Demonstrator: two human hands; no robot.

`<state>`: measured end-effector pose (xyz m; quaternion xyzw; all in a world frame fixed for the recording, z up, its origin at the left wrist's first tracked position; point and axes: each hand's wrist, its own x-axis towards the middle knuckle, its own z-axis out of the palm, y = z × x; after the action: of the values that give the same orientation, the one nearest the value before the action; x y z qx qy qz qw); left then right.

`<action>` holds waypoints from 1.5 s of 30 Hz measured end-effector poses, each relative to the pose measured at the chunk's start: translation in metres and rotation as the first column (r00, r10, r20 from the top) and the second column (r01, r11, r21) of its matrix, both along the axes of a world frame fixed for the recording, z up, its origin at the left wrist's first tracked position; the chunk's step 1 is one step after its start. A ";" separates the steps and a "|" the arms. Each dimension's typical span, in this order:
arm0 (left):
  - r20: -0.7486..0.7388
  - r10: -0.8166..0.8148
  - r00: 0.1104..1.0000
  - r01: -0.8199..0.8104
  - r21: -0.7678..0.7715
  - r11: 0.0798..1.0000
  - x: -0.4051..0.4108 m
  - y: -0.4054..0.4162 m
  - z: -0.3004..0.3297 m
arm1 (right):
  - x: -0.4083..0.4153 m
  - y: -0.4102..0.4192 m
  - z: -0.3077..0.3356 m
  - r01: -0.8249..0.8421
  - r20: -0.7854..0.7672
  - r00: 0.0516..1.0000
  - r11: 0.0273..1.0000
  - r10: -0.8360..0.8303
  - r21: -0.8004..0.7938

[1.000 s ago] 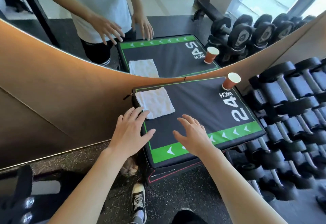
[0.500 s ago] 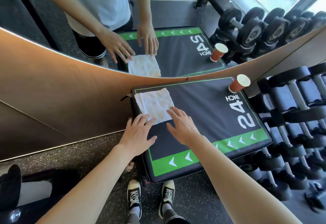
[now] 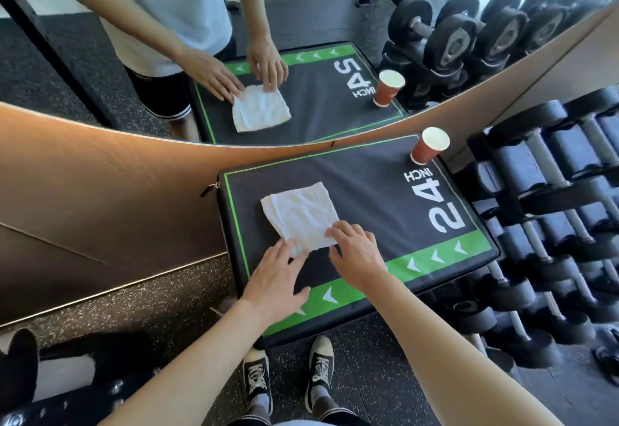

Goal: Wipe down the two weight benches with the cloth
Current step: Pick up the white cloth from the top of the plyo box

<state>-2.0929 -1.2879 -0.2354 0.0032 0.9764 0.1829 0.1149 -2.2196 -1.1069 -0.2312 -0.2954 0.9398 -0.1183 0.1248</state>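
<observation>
Lying folded on the black padded surface [image 3: 361, 191], white cloth [image 3: 301, 213], left hand [image 3: 278, 278] fingers flat on its near corner, right hand [image 3: 356, 251] fingers pressing its near edge, cup [image 3: 428, 145] far right, dumbbells [image 3: 552, 224] right.

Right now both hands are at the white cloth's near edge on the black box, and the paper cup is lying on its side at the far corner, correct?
Not quite: in the head view the paper cup stands upright. Left hand, right hand, cloth and box are as stated.
</observation>
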 end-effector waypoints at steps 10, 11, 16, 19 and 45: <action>-0.005 -0.252 0.968 0.252 0.032 0.967 0.011 0.116 0.001 | 0.037 0.143 -0.013 0.211 -0.105 0.970 0.975 -0.218 -0.073; -0.007 -0.258 0.966 0.258 0.024 0.966 0.010 0.119 0.001 | 0.038 0.148 -0.013 0.210 -0.114 0.970 0.975 -0.217 -0.071; -0.036 -0.275 0.961 0.274 -0.024 0.961 0.005 0.110 0.002 | 0.034 0.143 -0.008 0.207 -0.123 0.968 0.972 -0.219 -0.108; -0.106 -0.215 0.971 0.213 -0.027 0.977 0.003 0.091 0.004 | 0.026 0.126 -0.005 0.197 -0.103 0.971 0.965 -0.217 -0.174; -0.001 0.018 1.000 -0.019 -0.067 0.998 0.017 0.053 -0.014 | 0.024 0.066 -0.046 0.072 -0.300 0.948 0.990 -0.106 -0.122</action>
<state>-2.0763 -1.2348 -0.2496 -0.0095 0.9820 0.1513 0.1128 -2.1958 -1.0409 -0.2768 -0.2739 0.9522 -0.1278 -0.0438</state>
